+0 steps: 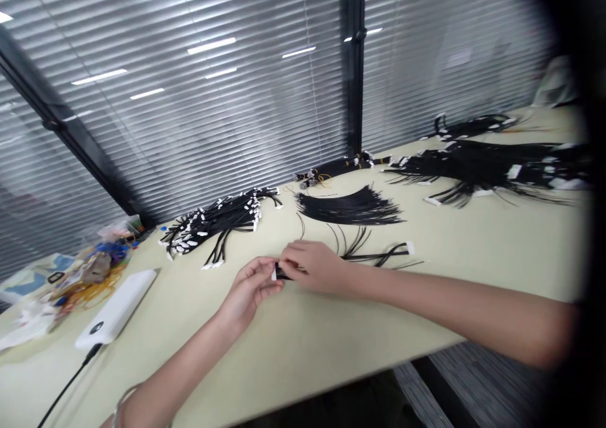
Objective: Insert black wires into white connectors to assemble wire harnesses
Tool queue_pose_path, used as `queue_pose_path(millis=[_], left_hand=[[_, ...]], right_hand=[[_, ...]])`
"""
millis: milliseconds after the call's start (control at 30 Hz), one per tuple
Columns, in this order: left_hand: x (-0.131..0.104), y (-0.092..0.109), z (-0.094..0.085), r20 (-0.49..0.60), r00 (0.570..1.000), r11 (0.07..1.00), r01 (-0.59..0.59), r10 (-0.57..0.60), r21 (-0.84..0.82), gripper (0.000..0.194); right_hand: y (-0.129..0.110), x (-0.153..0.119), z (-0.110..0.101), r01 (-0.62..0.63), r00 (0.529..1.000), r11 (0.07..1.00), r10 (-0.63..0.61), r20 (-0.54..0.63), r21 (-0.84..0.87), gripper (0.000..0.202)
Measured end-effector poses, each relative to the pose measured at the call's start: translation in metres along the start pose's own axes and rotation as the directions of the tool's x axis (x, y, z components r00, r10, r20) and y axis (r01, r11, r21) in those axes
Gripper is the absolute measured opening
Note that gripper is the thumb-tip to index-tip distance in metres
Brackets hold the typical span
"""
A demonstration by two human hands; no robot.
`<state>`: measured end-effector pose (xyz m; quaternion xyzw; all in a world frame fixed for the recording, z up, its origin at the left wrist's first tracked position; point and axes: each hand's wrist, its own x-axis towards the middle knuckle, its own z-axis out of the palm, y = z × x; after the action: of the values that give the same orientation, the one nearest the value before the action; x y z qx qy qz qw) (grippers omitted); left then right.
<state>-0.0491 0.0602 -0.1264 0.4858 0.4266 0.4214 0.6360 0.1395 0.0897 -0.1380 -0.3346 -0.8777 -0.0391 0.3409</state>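
Observation:
Near the middle of the table, my left hand [250, 286] pinches the white connector [274, 272] at one end of a black wire harness [374, 257]. Right beside it, my right hand [315, 267] has its fingers closed on the black wires just behind that connector; its fingertips partly hide them. Beyond my right wrist the harness runs on to a second white connector [410, 247], with several loose wire ends fanning out. Farther back lies a flat bundle of cut black wires [348, 207].
Harnesses with white connectors [218, 219] are piled at the back left, and more harnesses [483, 166] at the right. Tied bundles [341, 166] lie along the blinds [237, 100]. A white power bank [116, 308] with a cable sits left, near yellow bands [97, 289] and bags.

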Motion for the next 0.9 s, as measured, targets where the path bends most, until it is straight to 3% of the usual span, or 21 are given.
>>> queue_pose_path(millis=[167,267,367,500,900], left_hand=[[0.002,-0.002,0.002,-0.063,0.998,1.0,0.009,-0.01,-0.019,0.026],[0.004,-0.002,0.0,-0.035,0.999,1.0,0.012,-0.012,-0.012,0.024],[0.005,-0.002,-0.001,-0.001,1.0,0.999,0.029,-0.029,0.013,0.023],[0.007,-0.002,-0.002,0.008,0.998,0.998,0.056,-0.056,0.032,0.025],[0.007,0.001,-0.003,0.082,0.994,0.997,0.071,-0.073,0.027,0.028]], right_hand=[[0.059,0.012,0.0,-0.275,0.96,0.957,0.269,-0.078,-0.088,0.024],[0.101,0.01,0.009,-0.361,0.933,0.919,0.353,-0.074,-0.156,0.033],[0.128,0.003,0.019,-0.4,0.913,0.891,0.407,-0.013,-0.216,0.04],[0.14,0.0,0.024,-0.426,0.891,0.865,0.452,0.039,-0.266,0.032],[0.15,0.001,0.012,-0.466,0.872,0.818,0.489,-0.02,-0.337,0.017]])
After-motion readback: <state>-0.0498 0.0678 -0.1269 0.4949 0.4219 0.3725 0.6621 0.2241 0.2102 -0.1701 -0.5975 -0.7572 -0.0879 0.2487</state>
